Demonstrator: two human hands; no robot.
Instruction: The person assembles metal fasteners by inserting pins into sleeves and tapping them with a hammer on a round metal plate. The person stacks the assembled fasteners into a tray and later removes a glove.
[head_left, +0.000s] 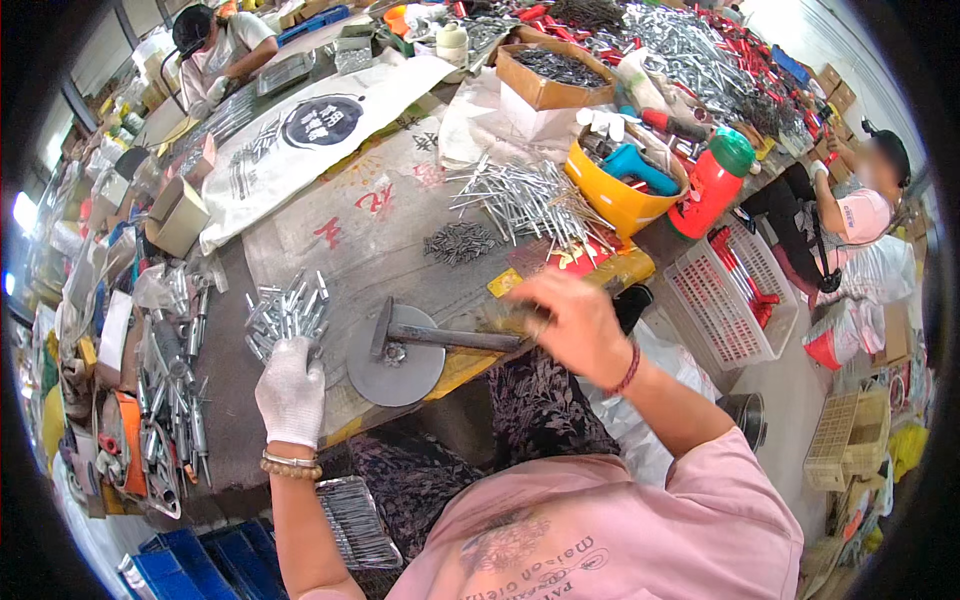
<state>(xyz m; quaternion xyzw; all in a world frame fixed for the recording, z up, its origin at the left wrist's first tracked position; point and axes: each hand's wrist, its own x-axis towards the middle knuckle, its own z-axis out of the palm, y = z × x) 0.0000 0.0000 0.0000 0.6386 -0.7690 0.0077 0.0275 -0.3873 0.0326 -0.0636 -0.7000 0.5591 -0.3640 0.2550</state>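
Observation:
My left hand (292, 388), in a white knit glove, rests at the near edge of a heap of short silvery metal tubes (290, 308). Its fingers look closed; whatever lies between them is hidden. To the right is a round grey metal plate (400, 375), with a hammer (455, 338) lying across it, head at left and handle pointing right. Just above the handle's end hovers my bare right hand (580, 328), its fingertips smeared by motion. Farther back lie a pile of small dark pins (460, 243) and a heap of long metal rods (525, 200).
A yellow bucket (610, 195) and a red bottle with green lid (712, 185) border the work area. A white sack (320, 135) covers the far left. Metal parts (175, 390) crowd the left edge. Co-workers sit at far left (215, 60) and right (862, 200).

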